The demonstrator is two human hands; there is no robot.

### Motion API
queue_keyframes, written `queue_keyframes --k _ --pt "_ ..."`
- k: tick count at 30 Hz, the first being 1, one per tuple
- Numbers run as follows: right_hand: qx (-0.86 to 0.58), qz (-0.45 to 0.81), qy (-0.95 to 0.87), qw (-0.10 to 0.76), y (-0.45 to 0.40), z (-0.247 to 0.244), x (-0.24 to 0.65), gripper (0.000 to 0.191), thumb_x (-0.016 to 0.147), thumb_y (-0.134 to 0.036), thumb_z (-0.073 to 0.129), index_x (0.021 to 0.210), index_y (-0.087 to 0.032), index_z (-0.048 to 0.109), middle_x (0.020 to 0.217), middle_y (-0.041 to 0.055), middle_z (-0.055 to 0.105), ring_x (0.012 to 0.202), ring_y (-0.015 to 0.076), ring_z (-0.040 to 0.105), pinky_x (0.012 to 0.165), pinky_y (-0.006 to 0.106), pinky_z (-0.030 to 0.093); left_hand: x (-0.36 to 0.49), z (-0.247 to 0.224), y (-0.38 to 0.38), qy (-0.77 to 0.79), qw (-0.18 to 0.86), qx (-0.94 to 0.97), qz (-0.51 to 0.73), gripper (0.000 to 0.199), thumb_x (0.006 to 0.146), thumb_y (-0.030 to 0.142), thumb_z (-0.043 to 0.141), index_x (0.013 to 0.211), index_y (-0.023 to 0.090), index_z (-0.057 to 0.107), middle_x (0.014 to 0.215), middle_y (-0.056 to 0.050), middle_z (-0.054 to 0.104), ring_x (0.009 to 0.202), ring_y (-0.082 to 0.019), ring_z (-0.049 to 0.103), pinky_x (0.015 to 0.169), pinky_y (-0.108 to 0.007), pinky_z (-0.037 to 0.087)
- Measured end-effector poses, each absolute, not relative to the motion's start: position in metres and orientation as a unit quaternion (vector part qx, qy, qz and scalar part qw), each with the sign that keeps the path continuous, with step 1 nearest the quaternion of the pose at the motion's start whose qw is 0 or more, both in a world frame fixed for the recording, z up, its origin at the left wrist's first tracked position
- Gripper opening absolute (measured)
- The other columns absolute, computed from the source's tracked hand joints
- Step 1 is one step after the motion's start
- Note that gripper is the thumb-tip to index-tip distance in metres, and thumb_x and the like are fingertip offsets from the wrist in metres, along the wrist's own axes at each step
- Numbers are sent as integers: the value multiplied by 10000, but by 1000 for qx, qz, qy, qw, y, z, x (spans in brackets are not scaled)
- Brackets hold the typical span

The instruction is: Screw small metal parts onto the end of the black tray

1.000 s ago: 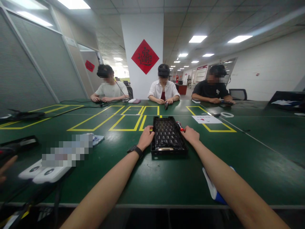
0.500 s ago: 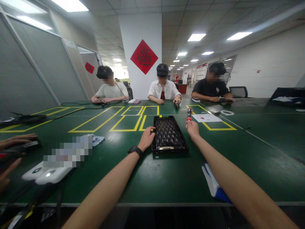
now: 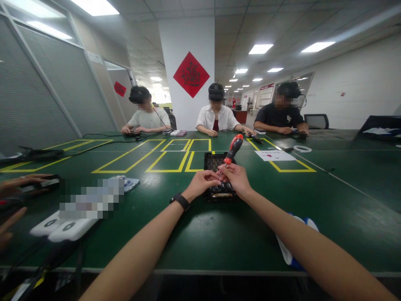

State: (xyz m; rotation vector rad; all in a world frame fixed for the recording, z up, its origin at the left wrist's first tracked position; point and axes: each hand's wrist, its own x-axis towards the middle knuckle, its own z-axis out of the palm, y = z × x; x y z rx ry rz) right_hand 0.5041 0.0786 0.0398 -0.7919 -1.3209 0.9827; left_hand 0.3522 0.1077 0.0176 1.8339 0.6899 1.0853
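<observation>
Over black tray [image 3: 216, 199], screwdriver [image 3: 233, 148] newly arrived, right grip [image 3: 237, 177] holding it, left grip [image 3: 199, 183] unclear

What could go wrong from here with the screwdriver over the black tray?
1. The left hand has its fingertips close to the shaft of the screwdriver, so a slip might jab them.
2. The right hand appears to pinch the shaft, with the handle tilted above it, so the tool could swing.
3. Both hands cover part of the black tray, so a misplaced tip could go unseen.
</observation>
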Motion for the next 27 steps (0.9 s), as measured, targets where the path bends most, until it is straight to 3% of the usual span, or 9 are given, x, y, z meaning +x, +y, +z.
queue_keyframes --k 4,9,12,19,24,27 --pt "-333 434 -570 613 81 37 504 324 743 -433 573 864 -137 620 694 40 635 491 94 560 475 230 462 350 18 110 288 455 736 410 298 608 331 724 767 86 664 651 -45 658 562 -104 572 566 -206 438" --pt "-285 467 -587 597 83 33 502 325 772 -387 552 1007 -168 598 796 32 622 571 81 566 538 223 471 339 27 114 249 524 735 351 330 711 382 629 849 84 670 744 -85 681 658 -137 621 673 -264 482" --pt "-281 469 -601 583 82 32 501 323 756 -379 571 994 -162 599 789 32 626 576 88 567 557 239 473 336 27 116 242 514 741 358 322 661 337 686 871 95 653 796 -78 681 704 -133 624 698 -255 476" --pt "-312 415 -624 584 78 32 500 318 726 -397 596 911 -140 625 701 25 630 554 89 535 561 238 445 339 20 119 280 466 754 368 316 551 285 759 757 94 613 692 -34 653 586 -88 577 599 -210 450" --pt "-319 401 -631 583 76 34 500 312 721 -402 601 899 -148 634 738 37 650 654 118 576 647 261 464 338 23 116 240 507 759 331 275 608 292 722 772 92 629 740 -43 659 664 -109 598 681 -242 465" --pt "-310 409 -641 571 75 36 500 362 772 -429 532 995 -156 612 786 45 655 640 112 568 627 263 477 336 26 116 233 525 756 314 295 644 310 696 830 84 656 819 -82 674 753 -149 615 763 -291 466"
